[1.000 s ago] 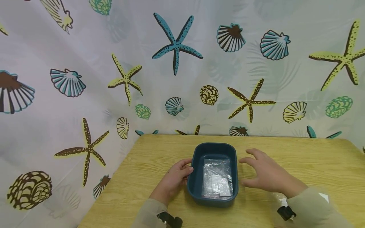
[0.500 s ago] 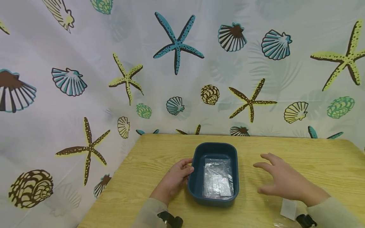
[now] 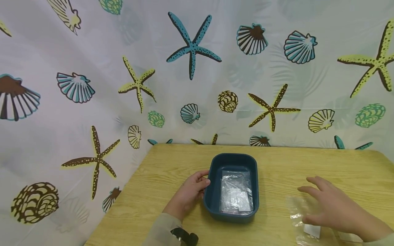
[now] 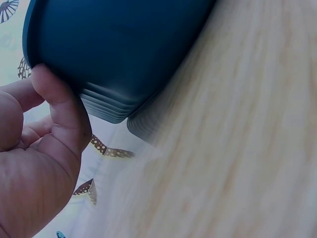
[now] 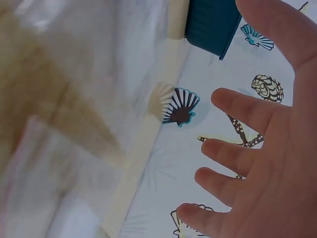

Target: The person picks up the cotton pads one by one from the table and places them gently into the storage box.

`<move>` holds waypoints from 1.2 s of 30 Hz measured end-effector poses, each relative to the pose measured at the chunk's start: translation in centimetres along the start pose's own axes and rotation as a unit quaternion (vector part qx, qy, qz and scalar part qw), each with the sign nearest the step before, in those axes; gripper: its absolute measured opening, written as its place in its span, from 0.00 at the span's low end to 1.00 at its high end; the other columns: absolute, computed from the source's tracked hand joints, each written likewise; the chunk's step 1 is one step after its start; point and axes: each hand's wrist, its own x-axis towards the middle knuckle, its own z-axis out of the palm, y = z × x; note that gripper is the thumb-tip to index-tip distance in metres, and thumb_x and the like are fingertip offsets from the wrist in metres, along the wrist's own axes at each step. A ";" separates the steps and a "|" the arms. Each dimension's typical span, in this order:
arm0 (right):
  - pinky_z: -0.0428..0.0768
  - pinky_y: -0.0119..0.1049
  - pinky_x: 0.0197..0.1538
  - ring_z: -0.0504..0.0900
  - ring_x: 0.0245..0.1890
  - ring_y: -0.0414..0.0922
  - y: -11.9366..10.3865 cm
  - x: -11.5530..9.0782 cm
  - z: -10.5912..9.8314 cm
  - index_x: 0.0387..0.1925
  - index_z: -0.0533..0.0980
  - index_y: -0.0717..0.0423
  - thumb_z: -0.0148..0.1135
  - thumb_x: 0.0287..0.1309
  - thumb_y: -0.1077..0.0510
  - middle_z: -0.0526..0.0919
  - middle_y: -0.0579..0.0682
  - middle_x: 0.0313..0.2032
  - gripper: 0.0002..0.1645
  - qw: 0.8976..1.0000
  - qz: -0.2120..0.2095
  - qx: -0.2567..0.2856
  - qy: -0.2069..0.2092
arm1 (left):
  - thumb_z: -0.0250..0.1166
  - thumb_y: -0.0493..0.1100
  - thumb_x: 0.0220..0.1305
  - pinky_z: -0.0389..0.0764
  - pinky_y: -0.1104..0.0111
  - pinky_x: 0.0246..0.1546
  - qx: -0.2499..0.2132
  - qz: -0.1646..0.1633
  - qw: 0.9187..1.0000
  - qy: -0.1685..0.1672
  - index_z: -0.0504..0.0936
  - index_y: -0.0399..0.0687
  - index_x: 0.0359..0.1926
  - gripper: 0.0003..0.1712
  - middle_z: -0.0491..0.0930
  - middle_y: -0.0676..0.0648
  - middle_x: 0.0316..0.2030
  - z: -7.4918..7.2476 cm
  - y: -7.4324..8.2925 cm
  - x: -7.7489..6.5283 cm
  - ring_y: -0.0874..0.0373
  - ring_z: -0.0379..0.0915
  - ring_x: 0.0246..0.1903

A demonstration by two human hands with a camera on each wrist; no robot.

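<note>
A dark blue plastic bin (image 3: 229, 218) stands on the table, with clear plastic bags (image 3: 235, 186) lying flat inside it. My left hand (image 3: 191, 191) grips the bin at its left side, thumb at the rim. In the left wrist view the bent fingers (image 4: 64, 104) meet the bin's outer wall (image 4: 119, 54). To the right, my right hand (image 3: 335, 210) hovers with fingers spread and nothing held. Beneath it lie clear plastic bags (image 3: 296, 213) with a white piece (image 3: 312, 230); the hand hides part of them.
The wooden table (image 3: 172, 160) reaches back to a white curtain (image 3: 197, 92) printed with starfish and shells. A second stretch of curtain (image 3: 40, 143) hangs along the left side. Black wrist camera gear (image 3: 184, 236) sits on the left sleeve.
My right hand has moved from beside the bin to the right, over the bags on the table. The left hand and the bin have stayed put.
</note>
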 end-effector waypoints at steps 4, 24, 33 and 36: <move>0.71 0.71 0.53 0.66 0.63 0.73 0.6 -0.9 0.4 0.56 0.80 0.50 0.76 0.36 0.25 0.70 0.66 0.64 0.49 1.000 0.017 -0.015 -0.017 | 0.55 0.35 0.77 0.75 0.70 0.26 -0.001 0.003 1.000 -0.001 0.63 0.35 0.73 0.27 0.75 0.42 0.42 0.0 0.0 0.0 0.58 0.75 0.30; 0.64 0.76 0.54 0.62 0.66 0.72 1.1 -2.1 2.0 0.51 0.80 0.39 0.76 0.35 0.26 0.70 0.67 0.65 0.40 0.990 0.081 -0.028 -0.108 | 0.54 0.34 0.77 0.75 0.71 0.25 -0.019 0.002 1.000 -0.001 0.63 0.34 0.73 0.27 0.75 0.42 0.41 0.1 -0.1 0.1 0.59 0.75 0.30; 0.67 0.75 0.52 0.64 0.64 0.74 1.2 -1.9 1.9 0.57 0.82 0.44 0.75 0.34 0.24 0.68 0.70 0.66 0.48 0.989 0.088 -0.022 -0.113 | 0.54 0.34 0.78 0.77 0.70 0.27 -0.018 -0.002 1.000 0.000 0.63 0.34 0.73 0.27 0.76 0.41 0.42 0.1 -0.1 0.2 0.58 0.76 0.31; 0.68 0.75 0.52 0.65 0.64 0.74 1.3 -1.6 1.7 0.55 0.83 0.44 0.76 0.34 0.24 0.68 0.70 0.65 0.47 0.989 0.089 -0.018 -0.114 | 0.54 0.35 0.77 0.78 0.70 0.28 -0.016 -0.002 1.000 -0.001 0.63 0.35 0.73 0.27 0.76 0.40 0.43 0.1 0.0 0.2 0.57 0.77 0.32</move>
